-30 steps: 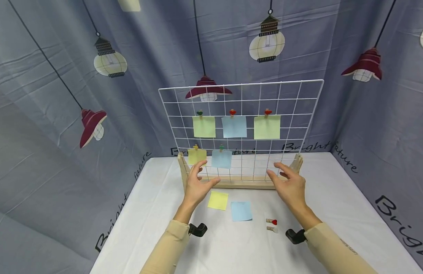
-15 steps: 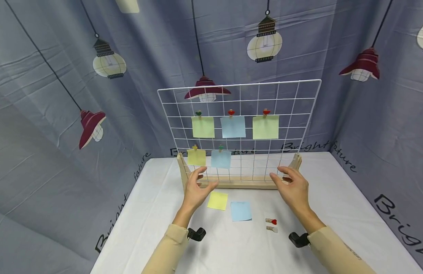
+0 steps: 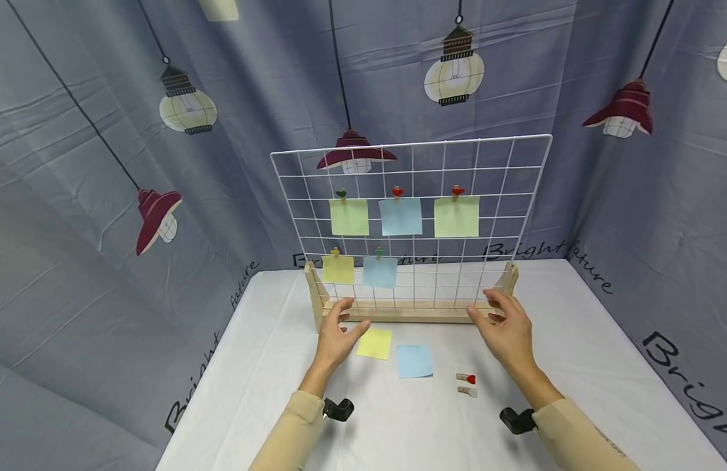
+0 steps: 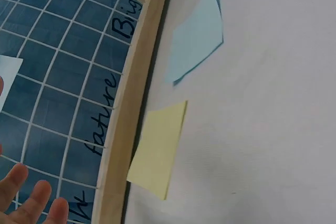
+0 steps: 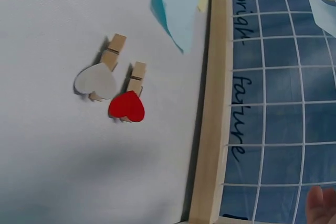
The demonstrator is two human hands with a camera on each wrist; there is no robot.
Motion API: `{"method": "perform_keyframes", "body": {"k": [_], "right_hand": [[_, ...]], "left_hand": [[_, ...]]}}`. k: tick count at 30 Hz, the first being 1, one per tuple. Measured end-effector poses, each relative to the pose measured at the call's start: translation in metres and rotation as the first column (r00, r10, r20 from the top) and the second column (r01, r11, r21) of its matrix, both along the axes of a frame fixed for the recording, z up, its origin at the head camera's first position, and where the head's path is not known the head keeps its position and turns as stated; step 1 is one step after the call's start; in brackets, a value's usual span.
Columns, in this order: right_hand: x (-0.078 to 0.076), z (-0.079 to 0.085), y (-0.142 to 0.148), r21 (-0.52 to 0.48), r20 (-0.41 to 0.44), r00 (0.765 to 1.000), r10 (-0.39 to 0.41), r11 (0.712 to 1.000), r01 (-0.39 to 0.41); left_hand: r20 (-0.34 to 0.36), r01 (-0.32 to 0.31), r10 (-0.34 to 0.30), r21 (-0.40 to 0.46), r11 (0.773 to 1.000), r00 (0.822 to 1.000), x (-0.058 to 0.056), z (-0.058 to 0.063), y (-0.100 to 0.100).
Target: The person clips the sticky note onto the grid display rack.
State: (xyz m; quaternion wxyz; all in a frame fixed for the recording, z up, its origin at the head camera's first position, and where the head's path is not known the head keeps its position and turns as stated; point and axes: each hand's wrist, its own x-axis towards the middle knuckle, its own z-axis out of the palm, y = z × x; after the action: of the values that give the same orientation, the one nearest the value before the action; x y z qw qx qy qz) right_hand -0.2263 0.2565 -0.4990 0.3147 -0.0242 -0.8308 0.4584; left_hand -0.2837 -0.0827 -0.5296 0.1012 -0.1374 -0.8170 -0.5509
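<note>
My left hand (image 3: 335, 337) is held in front of the lower left of a white wire grid panel (image 3: 446, 255), thumb and fingers spread apart with nothing between them. At the panel's lower right, my right hand (image 3: 509, 332) is likewise spread and holds nothing. Between the hands on the table lie a yellow sticky note (image 3: 374, 344) and a blue sticky note (image 3: 414, 361). Nearer my right hand are two small wooden clothespins, one with a red heart (image 5: 127, 107) and one with a pale grey heart (image 5: 95, 81).
Green notes (image 3: 348, 217), a blue note (image 3: 401, 216) and a lower yellow and blue pair hang clipped on the grid by heart clothespins. A wooden base (image 3: 410, 312) holds the grid upright on the white-covered table (image 3: 575, 340). A patterned curtain (image 3: 234, 163) surrounds the table.
Both hands have drawn down slightly from the grid, and the right hand has also shifted a little to the right. The notes and clothespins have stayed in place.
</note>
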Motion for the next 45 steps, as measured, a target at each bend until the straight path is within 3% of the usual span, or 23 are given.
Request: {"method": "perform_keyframes", "body": {"k": [15,28,45], "right_hand": [[0.007,-0.013,0.001,-0.020,0.024,1.000,0.000,1.000,0.001],[0.008,-0.018,-0.007,-0.023,0.044,0.999,0.012,1.000,-0.011],[0.016,-0.027,-0.018,-0.089,0.103,0.994,0.026,0.996,-0.016]], "left_hand": [[0.108,-0.041,0.050,-0.080,0.996,0.993,0.000,-0.026,0.006],[0.154,-0.075,0.083,-0.054,0.996,0.985,-0.004,-0.045,0.008],[0.140,-0.167,0.180,-0.105,0.980,0.974,-0.013,-0.066,0.011]]}}
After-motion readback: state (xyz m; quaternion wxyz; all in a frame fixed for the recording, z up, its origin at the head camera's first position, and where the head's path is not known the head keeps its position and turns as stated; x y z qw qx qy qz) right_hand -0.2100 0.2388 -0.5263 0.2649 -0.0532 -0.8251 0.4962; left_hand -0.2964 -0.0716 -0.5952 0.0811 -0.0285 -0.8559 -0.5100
